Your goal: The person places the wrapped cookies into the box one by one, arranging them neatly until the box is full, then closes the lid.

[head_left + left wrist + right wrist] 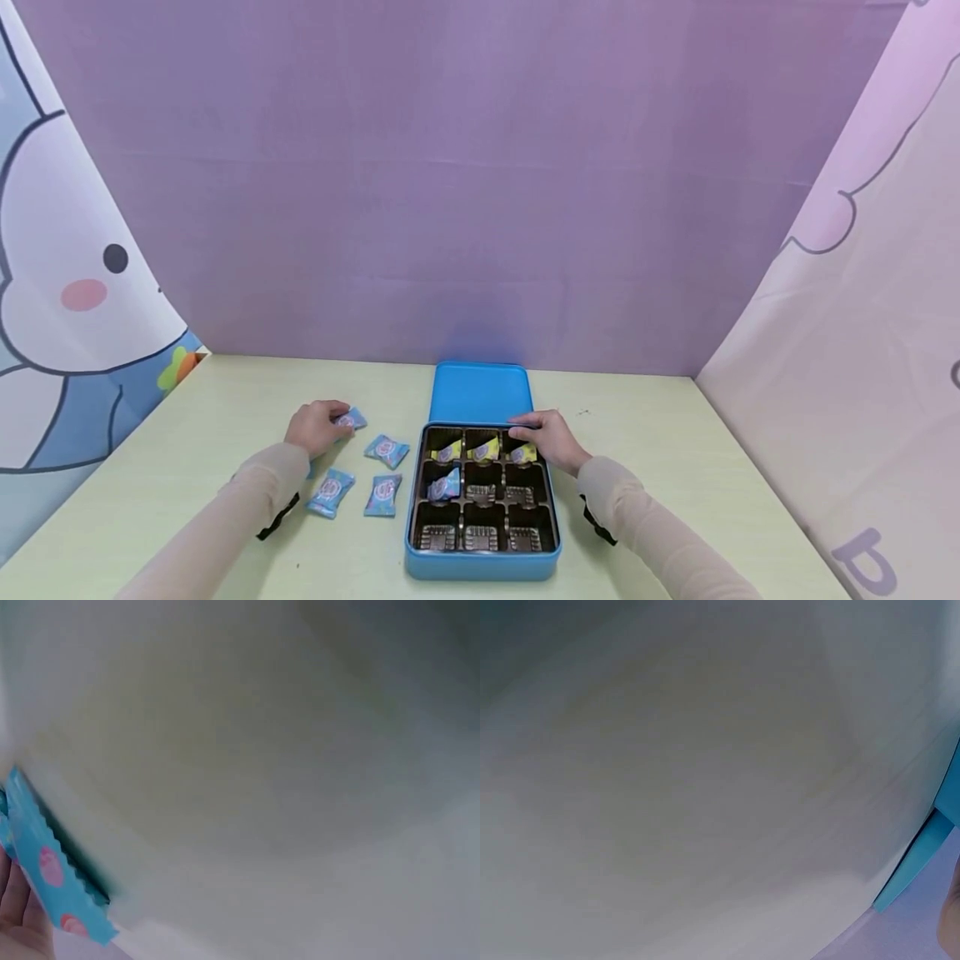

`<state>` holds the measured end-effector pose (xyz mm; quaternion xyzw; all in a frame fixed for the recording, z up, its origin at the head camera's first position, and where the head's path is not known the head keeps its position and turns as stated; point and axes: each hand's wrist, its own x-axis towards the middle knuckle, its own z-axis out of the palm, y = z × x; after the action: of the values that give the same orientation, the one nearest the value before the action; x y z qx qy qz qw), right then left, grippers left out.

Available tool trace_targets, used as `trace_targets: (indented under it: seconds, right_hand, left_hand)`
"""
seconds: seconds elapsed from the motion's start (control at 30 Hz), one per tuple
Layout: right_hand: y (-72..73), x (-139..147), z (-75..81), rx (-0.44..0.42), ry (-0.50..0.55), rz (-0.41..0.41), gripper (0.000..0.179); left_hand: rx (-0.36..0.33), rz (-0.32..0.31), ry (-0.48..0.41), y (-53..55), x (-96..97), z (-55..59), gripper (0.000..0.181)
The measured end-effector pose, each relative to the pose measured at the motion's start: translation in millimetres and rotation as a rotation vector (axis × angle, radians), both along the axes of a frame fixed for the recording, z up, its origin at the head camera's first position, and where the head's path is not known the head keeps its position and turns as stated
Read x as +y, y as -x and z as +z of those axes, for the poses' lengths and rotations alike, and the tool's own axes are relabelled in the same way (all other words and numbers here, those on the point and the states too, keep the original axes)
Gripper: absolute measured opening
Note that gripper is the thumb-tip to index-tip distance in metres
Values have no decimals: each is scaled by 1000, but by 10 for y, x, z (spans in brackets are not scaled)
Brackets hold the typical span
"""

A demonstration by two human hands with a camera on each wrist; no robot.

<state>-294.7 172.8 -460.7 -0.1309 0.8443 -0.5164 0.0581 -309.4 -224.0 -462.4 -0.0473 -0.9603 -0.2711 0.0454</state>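
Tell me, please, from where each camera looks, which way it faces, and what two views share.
Head: on the head, facing forward and down at the table and blue box; left hand, right hand and sleeves show.
Left wrist: on that wrist, facing a pale surface; a blue packet and part of the left hand show at lower left.
Right wrist: on that wrist, facing a similar surface; blue edges and part of the right hand show at right.
Shared: head and left wrist show the left hand with a blue packet.

I have the lid behind the tin, loose packets to its left — and more packets inside it.
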Motion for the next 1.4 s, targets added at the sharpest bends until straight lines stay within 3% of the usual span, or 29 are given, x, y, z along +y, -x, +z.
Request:
trace_targets:
  seconds: [0.4, 0.63, 0.83, 1.13, 1.4]
  right_hand:
    - [13, -4, -3, 3, -10, -6, 31]
    - [12, -10, -5, 7, -22, -5, 31]
    - [4, -11, 4, -6, -18, -8, 28]
    - [28, -6, 18, 2, -30, -22, 26]
    - [13, -19, 15, -14, -32, -24, 26]
  left_hand:
    - [48, 2, 8, 34, 56, 66, 41]
    - [93, -3, 3, 41, 134, 190, 39]
    - [105, -26, 3, 2, 194, 244, 39]
    - [69, -66, -100, -80, 316, 323, 42]
    - [47, -123, -97, -189, 398, 396, 40]
